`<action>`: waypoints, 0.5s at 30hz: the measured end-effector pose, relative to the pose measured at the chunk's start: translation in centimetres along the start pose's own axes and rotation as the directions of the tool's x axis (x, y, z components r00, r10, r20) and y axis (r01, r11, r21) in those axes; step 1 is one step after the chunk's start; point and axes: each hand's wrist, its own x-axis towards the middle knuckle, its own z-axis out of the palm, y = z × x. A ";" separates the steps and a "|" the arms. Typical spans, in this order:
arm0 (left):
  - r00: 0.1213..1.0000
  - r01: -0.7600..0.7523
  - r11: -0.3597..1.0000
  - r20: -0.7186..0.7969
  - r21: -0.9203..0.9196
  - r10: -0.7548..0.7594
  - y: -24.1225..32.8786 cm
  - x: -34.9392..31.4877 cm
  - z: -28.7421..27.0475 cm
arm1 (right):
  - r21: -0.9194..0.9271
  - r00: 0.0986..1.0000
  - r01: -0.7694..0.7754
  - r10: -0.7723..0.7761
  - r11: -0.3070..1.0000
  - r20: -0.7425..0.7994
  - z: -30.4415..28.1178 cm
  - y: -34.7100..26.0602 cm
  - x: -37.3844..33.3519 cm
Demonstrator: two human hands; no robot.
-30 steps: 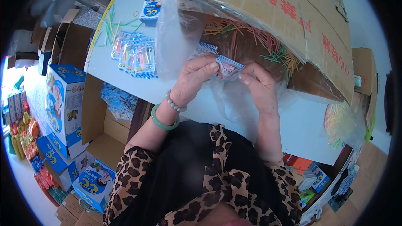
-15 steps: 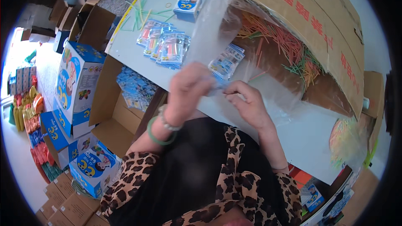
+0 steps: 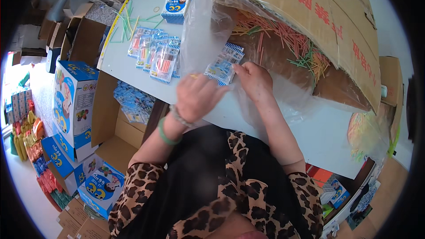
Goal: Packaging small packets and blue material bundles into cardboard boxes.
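Observation:
Small blue-and-white packets (image 3: 226, 61) lie in a short stack on the table, under the edge of the clear plastic sheet. At their right edge my right hand (image 3: 254, 82) pinches the top packet between thumb and fingertips. My left hand (image 3: 197, 97), with a bracelet and a green bangle at the wrist, hovers palm down just left of the stack. Its fingers are loosely stretched and hold nothing I can see. To its upper left lies an overlapping pile of filled packets (image 3: 164, 64), with coloured sticks showing through their windows.
A large carton (image 3: 305, 4) lies on its side, full of coloured sticks (image 3: 292, 40). A blue box (image 3: 177, 5) stands behind the pile, near loose green sticks (image 3: 128, 22). At the table's left edge, an open carton (image 3: 121, 128) holds many packets. A bag of sticks (image 3: 365, 137) sits right.
The small packet between my hands has left them, and another filled packet shows at the pile's near side. My hands have parted, the right reaching the stack. The view has shifted.

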 end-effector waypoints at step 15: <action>0.690 0.681 0.730 0.287 0.056 -0.665 -2.0 2.4 4.4 | -0.126 0.997 0.020 -0.012 0.992 0.071 0.7 1.0 0.5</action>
